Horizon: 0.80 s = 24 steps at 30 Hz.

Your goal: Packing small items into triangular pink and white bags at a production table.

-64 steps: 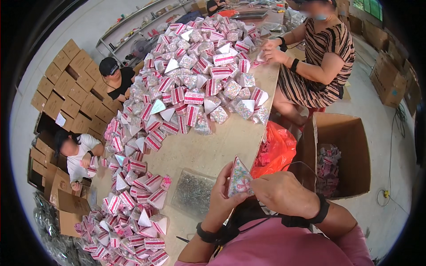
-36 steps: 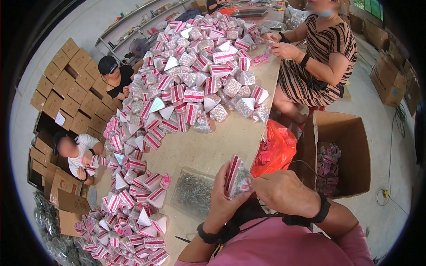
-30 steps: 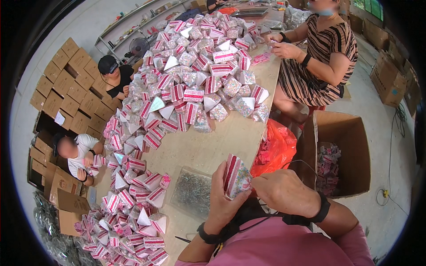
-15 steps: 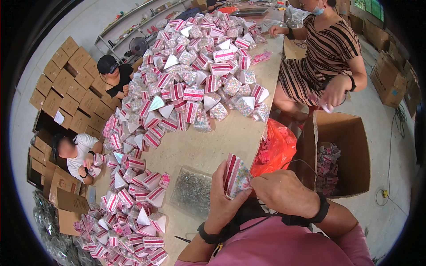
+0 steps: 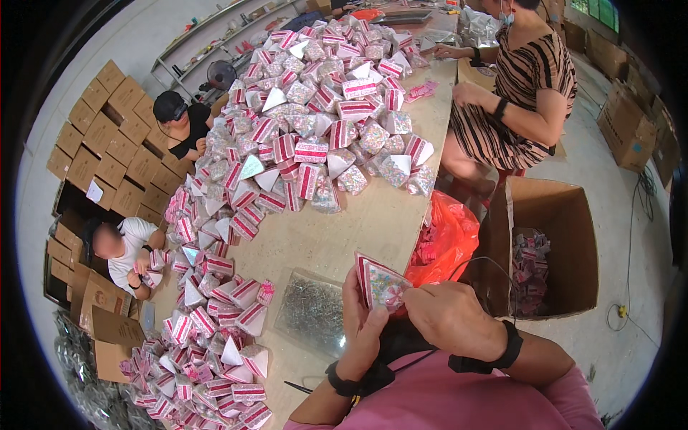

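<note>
Wedge box [image 5: 380, 281] turned its speckled triangle more upward | left hand [image 5: 360, 324] gripped it | right hand [image 5: 456, 315] bunched at its corner, pinch hidden | work there seemed unfinished

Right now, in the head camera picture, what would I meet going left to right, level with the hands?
Heap of pink-striped cake shapes → flat see-through plastic → held cake shape → right hand → big open cardboard box → little yellow thing.

I count one fan [image 5: 221, 74] and one flat clear tray [image 5: 287, 302]. Pink-striped wedges [image 5: 312, 153]: dozens, too many to number.
</note>
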Motion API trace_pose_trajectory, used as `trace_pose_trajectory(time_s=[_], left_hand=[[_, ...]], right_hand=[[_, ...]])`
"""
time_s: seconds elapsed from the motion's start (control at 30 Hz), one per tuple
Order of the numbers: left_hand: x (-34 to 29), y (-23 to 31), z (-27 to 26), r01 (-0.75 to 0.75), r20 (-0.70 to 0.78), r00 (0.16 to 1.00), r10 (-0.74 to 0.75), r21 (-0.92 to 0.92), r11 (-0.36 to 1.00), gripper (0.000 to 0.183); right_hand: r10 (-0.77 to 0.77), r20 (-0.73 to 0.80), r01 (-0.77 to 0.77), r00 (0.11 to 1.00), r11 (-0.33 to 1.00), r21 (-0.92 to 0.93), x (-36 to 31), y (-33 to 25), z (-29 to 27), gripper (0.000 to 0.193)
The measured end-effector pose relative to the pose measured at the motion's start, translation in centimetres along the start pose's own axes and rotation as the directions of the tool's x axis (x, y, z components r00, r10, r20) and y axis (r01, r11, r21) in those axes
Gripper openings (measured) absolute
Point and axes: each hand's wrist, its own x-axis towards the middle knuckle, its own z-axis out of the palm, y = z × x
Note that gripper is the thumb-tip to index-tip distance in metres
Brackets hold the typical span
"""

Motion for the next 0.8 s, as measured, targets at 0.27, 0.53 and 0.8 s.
trace_pose_trajectory(time_s=[0.27, 0.53, 0.8], left_hand=[[0.0, -0.3, 0.9, -0.157, -0.148, 0.976, 0.158, 0.018, 0.987, 0.067], [-0.1, -0.6, 1.0, -0.248, -0.219, 0.943, 0.250, 0.038, 0.968, 0.069], [-0.1, -0.6, 1.8, -0.279, -0.265, 0.921, 0.286, 0.065, 0.958, 0.069]], right_hand=[[0.032, -0.003, -0.032, 0.999, 0.998, 0.044, -0.3, 0.1, 0.6, 0.008], [0.019, -0.027, -0.018, 0.999, 1.000, 0.017, 0.0, -0.2, 0.4, 0.008], [0.079, -0.121, -0.074, 0.990, 0.996, 0.045, -0.3, -0.5, 0.6, 0.008]])
